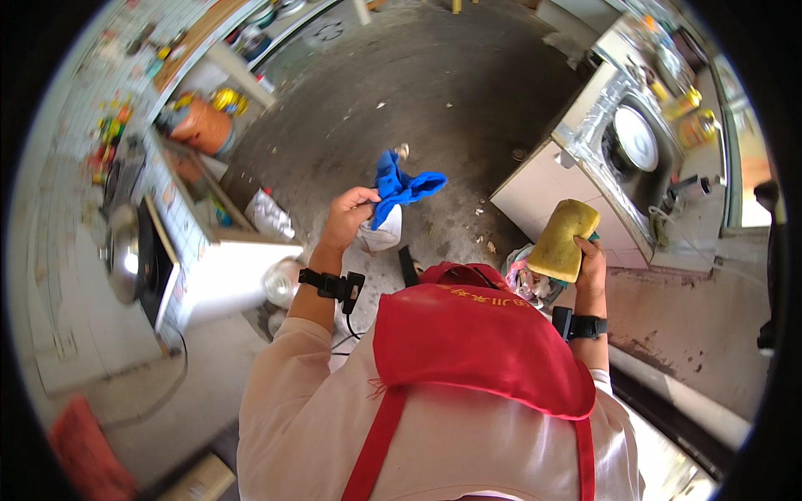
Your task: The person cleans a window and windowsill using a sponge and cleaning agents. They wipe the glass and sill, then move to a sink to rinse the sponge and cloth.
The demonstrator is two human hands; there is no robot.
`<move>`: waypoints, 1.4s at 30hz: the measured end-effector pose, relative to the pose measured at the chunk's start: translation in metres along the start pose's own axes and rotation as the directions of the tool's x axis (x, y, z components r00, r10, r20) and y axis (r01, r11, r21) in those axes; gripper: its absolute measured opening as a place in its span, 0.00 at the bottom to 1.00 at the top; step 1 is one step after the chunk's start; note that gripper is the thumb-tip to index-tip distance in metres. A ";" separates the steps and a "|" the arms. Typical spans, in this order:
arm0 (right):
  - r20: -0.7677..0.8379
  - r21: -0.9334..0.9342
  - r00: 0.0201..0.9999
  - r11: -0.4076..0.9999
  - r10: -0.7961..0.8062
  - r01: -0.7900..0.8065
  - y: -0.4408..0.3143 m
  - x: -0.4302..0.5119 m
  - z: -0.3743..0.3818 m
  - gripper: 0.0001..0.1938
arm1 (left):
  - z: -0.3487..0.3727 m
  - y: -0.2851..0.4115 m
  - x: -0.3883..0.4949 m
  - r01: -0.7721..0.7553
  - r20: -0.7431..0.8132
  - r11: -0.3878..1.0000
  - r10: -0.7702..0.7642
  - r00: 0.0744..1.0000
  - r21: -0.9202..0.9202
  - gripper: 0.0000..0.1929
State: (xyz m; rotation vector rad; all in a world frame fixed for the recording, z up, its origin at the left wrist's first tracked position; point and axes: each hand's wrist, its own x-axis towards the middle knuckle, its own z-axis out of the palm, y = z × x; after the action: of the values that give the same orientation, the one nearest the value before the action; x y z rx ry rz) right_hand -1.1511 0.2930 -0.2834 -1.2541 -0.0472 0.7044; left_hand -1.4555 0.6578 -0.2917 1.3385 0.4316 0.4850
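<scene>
A crumpled blue cloth (407, 186) hangs from the pinched fingers of my left hand (352, 216), out in front of my body. My right hand (589, 263), off to the right, grips a thick yellow sponge (562, 241); a bit of green material shows behind the sponge, between it and my palm. The two hands are well apart. I wear a red apron (476, 344) over a light shirt, and a strapped device sits on each wrist.
A metal sink (667, 194) with a pan and lid is at the right, in a tiled counter. At the left stand a lidded wok (122, 253) and, under a counter, an orange gas cylinder (200, 125). A bag of rubbish (523, 278) lies below my right hand. Scraps dot the floor (376, 81).
</scene>
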 end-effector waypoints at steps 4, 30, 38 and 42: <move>-0.183 0.103 0.982 0.993 -0.041 0.060 -0.006 -0.018 0.006 0.14 | 0.008 0.011 0.091 0.045 0.182 0.999 -0.045 0.982 0.005 0.09; -0.808 -0.458 0.423 0.889 -0.411 -0.011 -0.069 0.132 -0.059 0.21 | 0.333 0.103 0.433 -0.158 0.947 0.967 -0.150 0.283 0.200 0.10; -0.812 -0.508 0.283 0.856 -0.511 0.090 -0.105 0.226 -0.084 0.20 | 0.363 0.102 0.488 -0.123 0.967 0.977 -0.146 0.209 0.174 0.11; -0.845 -0.499 0.219 0.867 -0.487 0.002 -0.106 0.226 -0.073 0.20 | 0.385 0.095 0.519 -0.055 0.984 0.992 -0.101 0.148 0.111 0.10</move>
State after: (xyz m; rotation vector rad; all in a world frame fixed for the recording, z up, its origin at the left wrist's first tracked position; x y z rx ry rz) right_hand -0.8941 0.3323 -0.2919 -1.8619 0.6710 -0.5505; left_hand -0.8206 0.6534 -0.1394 1.4652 -0.7022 -0.5765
